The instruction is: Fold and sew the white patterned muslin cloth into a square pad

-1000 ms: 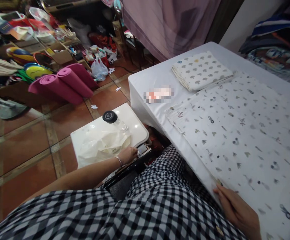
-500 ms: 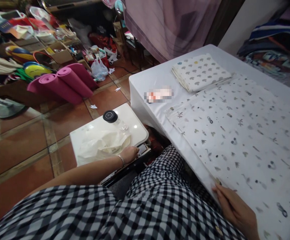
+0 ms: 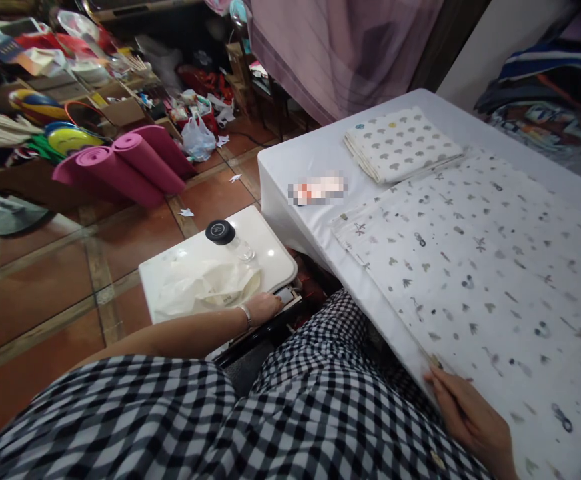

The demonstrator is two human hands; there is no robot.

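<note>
My left hand [image 3: 264, 309], with a bracelet at the wrist, reaches into an open drawer [image 3: 296, 308] under a small white-topped cabinet [image 3: 275, 257]. Its fingertips are hidden among the drawer's contents, so what they touch cannot be made out. At the table's near edge, my right hand [image 3: 473, 413] pinches the border of a white cloth [image 3: 500, 267] printed with small grey and green motifs. This cloth lies spread flat over the white-covered table [image 3: 290, 160]. A folded cloth with grey mushroom-like shapes [image 3: 405, 143] rests beyond it.
A clear bottle with a black lid [image 3: 221, 232] lies on the cabinet beside a crumpled pale bag [image 3: 210, 283]. A blurred-out item [image 3: 320, 187] sits near the table's left corner. Rolled pink mats [image 3: 135, 163] and piled boxes stand on the tiled floor. A purple curtain [image 3: 340, 53] hangs behind.
My left hand has shifted slightly to the right, deeper into the drawer. The right hand keeps its pinch on the cloth's edge, almost still.
</note>
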